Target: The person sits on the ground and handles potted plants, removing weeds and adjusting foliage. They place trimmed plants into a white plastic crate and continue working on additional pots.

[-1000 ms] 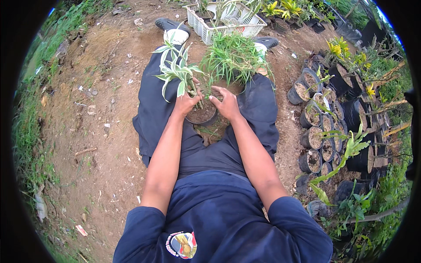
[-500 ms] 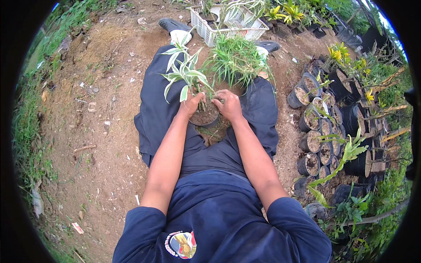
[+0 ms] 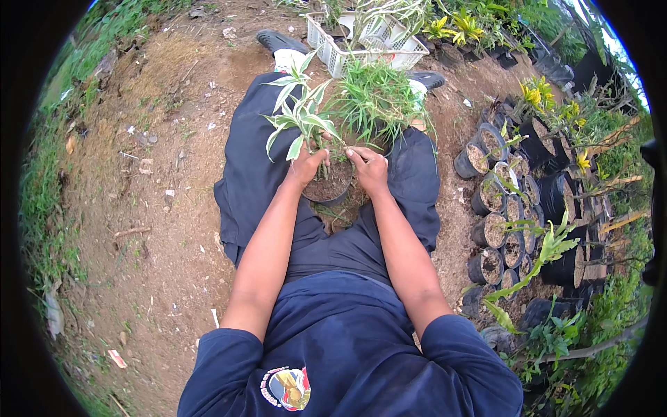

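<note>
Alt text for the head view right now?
A person's left hand grips the stems of a white-edged green leafy plant in a round dark soil-filled pot, the right hand pinching close by. Beyond are a green grassy clump and a white plastic crate.

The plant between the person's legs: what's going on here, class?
The person's left hand holds a white-edged plant standing in a dark pot. The right hand is close by, right of the pot; whether it grips anything is too small to tell. A clump of grass lies beyond, before a white crate.
</note>
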### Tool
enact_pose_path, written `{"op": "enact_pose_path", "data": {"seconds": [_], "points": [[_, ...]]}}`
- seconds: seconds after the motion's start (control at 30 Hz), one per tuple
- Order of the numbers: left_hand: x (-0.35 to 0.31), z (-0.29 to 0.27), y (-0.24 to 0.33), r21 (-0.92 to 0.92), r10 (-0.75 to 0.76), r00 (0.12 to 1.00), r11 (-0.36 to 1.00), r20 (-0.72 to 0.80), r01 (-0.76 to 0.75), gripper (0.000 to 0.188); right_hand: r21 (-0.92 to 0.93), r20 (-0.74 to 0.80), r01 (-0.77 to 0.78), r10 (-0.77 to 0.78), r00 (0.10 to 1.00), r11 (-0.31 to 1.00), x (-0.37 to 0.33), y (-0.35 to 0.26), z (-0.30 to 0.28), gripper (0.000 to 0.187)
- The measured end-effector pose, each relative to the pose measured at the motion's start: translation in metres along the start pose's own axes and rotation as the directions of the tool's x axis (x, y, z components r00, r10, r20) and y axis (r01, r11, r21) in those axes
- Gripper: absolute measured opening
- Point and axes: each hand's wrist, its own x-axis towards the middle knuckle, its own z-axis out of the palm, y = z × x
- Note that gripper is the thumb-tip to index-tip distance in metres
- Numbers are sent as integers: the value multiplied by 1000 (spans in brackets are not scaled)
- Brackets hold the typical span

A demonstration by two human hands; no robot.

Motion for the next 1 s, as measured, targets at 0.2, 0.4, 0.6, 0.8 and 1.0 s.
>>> {"op": "enact_pose_path", "data": {"seconds": [0.2,0.4,0.6,0.8,1.0], "points": [[0,1,1,26,-10,999,1000,-36,11,20,36,-43,24,-22,999,999,3,-15,-6,20],[0,2,3,85,-4,999,996,-32,7,22,6,-148,22,-21,989,1000,19,-34,-18,21],[2,1,4,48,-9,999,999,-35,11,22,-106,-146,-118,102,984,987,88,-22,-37,29],[-1,1,4,35,-5,1000,999,-27,6,20,313,-264,-202,289,920,928,142,-15,-52,50],[1,2,5,41,-10,1000,999,-19,11,24,-236,460,-218,307,833,947,48,-25,-46,35]]}}
